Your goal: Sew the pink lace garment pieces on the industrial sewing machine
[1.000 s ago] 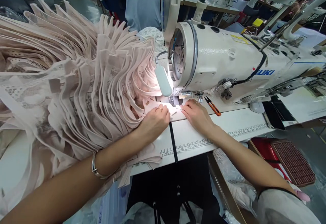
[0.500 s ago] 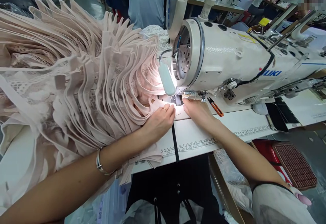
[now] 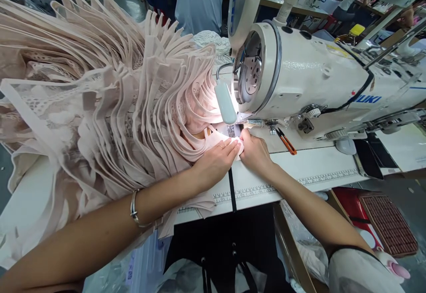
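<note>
A long row of pale pink lace-trimmed garments (image 3: 146, 102) lies bunched over the left of the table, its near end running to the presser foot (image 3: 231, 130) of a white sewing machine (image 3: 306, 75). My left hand (image 3: 218, 157) rests on that pink fabric (image 3: 237, 145) just in front of the foot, fingers closed and pressing it down. Pinched in my right hand (image 3: 254, 148) is the fabric's edge, right beside the left fingertips. A small lamp (image 3: 225, 103) lights the spot; the needle itself is hidden.
Orange-handled thread snips (image 3: 286, 142) lie right of my right hand. Printed rulers (image 3: 253, 192) and a black strap (image 3: 232, 188) run along the table's front. A phone-like black slab (image 3: 368, 159) lies further right. A person in a blue shirt (image 3: 199, 2) is across the aisle.
My right hand has drawn in from beside the foot and now grips the fabric edge next to my left fingers. My left fingers have flattened forward. The view has shifted slightly.
</note>
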The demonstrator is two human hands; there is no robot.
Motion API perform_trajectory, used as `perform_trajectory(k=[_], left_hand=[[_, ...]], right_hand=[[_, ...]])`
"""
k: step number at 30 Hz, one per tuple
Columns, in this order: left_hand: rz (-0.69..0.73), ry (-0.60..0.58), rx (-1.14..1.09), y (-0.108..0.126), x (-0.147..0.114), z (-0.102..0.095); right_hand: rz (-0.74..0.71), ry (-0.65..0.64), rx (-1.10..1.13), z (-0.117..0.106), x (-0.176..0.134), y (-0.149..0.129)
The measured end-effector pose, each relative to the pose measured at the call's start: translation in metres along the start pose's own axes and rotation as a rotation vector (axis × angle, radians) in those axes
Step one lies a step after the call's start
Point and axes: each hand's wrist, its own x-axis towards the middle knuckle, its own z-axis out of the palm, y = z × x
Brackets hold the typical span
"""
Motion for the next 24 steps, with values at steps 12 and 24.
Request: perform_trajectory(k=[12,24], left_hand=[[0.068,-0.077,0.294,0.003,0.003,0.002],[-0.091,0.044,0.088,-0.006,0.008,0.002]], right_hand=[[-0.112,-0.135,0.344,-0.013,-0.002,0.019],[-0.475,0.247,0.121,0.011,-0.012,0.032]])
